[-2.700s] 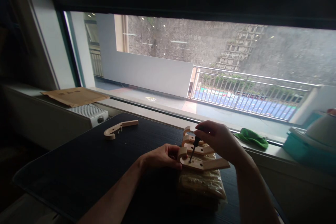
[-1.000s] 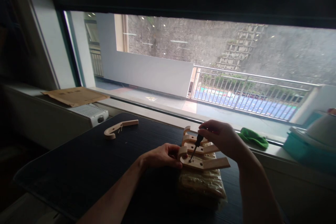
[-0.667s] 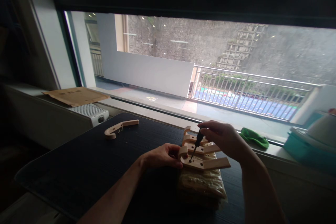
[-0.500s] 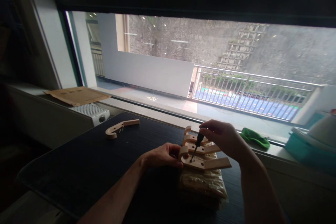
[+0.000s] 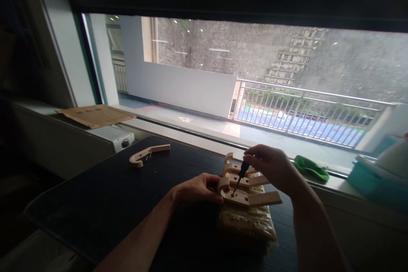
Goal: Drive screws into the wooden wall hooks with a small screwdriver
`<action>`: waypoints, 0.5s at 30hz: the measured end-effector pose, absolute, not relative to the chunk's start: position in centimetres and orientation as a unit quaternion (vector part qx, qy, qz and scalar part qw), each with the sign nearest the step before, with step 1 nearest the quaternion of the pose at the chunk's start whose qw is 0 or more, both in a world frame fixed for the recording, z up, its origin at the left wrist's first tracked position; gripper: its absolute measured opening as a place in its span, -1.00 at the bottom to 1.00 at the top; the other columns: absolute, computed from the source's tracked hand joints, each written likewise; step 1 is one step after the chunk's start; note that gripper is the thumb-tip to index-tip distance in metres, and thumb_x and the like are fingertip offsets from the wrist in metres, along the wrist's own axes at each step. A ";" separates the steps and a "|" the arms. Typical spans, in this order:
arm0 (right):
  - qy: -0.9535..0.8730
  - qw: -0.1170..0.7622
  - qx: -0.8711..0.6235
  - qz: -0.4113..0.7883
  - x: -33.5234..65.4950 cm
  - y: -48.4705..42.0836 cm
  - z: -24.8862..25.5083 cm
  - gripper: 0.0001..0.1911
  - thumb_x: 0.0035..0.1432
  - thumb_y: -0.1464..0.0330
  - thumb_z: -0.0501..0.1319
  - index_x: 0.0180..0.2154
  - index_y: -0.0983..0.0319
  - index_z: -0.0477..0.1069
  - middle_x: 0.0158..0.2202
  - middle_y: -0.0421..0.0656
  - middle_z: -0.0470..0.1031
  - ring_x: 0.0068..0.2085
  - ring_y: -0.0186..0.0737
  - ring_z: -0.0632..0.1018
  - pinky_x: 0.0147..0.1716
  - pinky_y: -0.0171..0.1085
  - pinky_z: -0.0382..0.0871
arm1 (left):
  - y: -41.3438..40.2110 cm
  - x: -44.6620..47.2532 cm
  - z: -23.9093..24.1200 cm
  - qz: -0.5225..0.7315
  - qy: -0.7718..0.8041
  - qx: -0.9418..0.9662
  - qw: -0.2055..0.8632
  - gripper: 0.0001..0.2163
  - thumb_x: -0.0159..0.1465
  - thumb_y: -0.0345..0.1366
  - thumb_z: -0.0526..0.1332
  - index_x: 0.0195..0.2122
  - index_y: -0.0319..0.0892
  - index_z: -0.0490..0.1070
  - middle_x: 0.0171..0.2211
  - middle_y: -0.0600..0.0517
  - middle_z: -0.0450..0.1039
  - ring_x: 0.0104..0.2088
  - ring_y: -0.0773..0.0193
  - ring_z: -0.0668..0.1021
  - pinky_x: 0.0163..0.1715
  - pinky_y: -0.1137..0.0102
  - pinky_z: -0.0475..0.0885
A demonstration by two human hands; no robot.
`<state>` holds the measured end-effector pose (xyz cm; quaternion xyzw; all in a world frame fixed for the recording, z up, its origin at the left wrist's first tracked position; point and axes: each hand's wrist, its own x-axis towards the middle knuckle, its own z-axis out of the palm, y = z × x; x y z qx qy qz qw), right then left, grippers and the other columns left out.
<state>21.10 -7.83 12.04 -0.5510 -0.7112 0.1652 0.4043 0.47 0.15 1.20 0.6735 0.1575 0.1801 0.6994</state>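
My right hand [image 5: 266, 165] grips the black handle of a screwdriver [image 5: 243, 170], its tip down in a hole of the nearest wooden hook [image 5: 264, 198]. With fingers closed on that hook's curled end, my left hand [image 5: 204, 189] steadies it from the left. Two more wooden hooks, a middle one [image 5: 244, 180] and a far one [image 5: 234, 165], lie side by side behind it. All three rest across a plastic-wrapped bundle [image 5: 248, 225]. Whether a screw sits under the tip is too small to see.
Another wooden hook [image 5: 149, 153] lies at the far left of the dark table [image 5: 121, 204], with small screws beside it. A green cloth [image 5: 310, 169] and a teal container [image 5: 366, 178] are on the sill at right. A brown envelope [image 5: 95, 115] lies at back left, above a white heater [image 5: 116, 136].
The view has shifted very slightly. Both hands keep their places, and the screwdriver stays in the same hole of the nearest hook.
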 end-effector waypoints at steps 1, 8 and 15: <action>-0.710 0.403 -0.552 0.169 21.1 -7.8 12.0 -0.73 0.05 0.17 0.23 -0.32 0.26 0.48 -0.45 -0.14 0.53 -0.46 -0.27 0.51 -0.47 -0.27 0.42 | 0.1 0.5 1.2 0.181 0.156 0.673 0.700 -0.58 -0.05 -0.28 0.43 -0.15 -0.25 0.48 -0.18 -0.04 0.49 -0.14 0.15 0.51 -0.03 0.27 0.32; -0.725 0.411 -0.520 0.189 21.1 -7.8 11.9 -0.72 0.09 0.22 0.20 -0.21 0.23 0.50 -0.35 -0.12 0.56 -0.39 -0.26 0.54 -0.40 -0.25 0.44 | 0.1 0.5 1.3 0.181 0.153 0.673 0.700 -0.59 -0.04 -0.28 0.43 -0.14 -0.25 0.47 -0.16 -0.05 0.48 -0.12 0.14 0.50 -0.02 0.27 0.31; -0.712 0.406 -0.549 0.163 21.0 -7.9 12.1 -0.75 0.05 0.22 0.24 -0.31 0.26 0.50 -0.47 -0.16 0.53 -0.47 -0.29 0.49 -0.48 -0.28 0.40 | 0.2 0.4 1.1 0.181 0.157 0.674 0.699 -0.58 -0.04 -0.29 0.43 -0.14 -0.25 0.47 -0.17 -0.05 0.49 -0.12 0.14 0.50 -0.01 0.25 0.30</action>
